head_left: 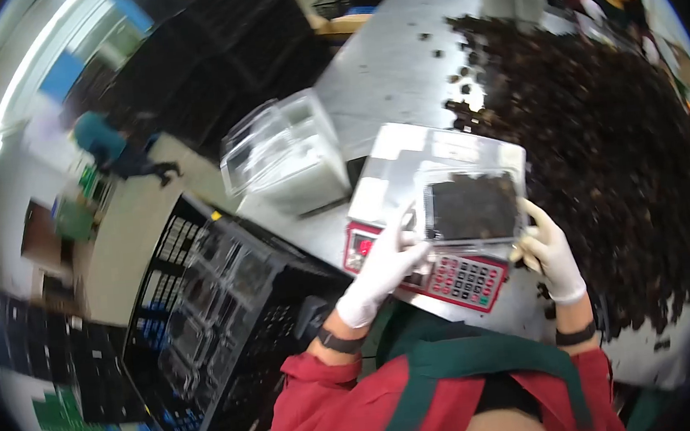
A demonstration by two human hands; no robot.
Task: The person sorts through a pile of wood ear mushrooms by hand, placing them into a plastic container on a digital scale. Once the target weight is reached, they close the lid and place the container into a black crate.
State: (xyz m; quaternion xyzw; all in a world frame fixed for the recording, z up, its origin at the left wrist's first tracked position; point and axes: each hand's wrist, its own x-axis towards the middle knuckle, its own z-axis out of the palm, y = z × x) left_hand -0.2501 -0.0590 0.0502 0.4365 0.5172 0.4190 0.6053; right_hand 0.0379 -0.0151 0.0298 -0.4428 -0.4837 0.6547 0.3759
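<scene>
A clear plastic container (470, 207) full of dark brown pieces is held level between my two white-gloved hands. My left hand (383, 268) grips its left edge near the lower corner, thumb pointing inward. On the opposite side my right hand (551, 252) has its fingers curled against the lower right corner. Below the container is a weighing scale (388, 170) with a flat metal top. Its red-edged keypad (456, 278) faces me, partly covered by my left hand and the container.
A large heap of dark brown pieces (598, 166) covers the table's right side. Left of the scale stands a white tub (307, 169) with clear lids or trays. A black crate (229, 310) of filled clear containers sits at lower left. One person (110, 147) walks at far left.
</scene>
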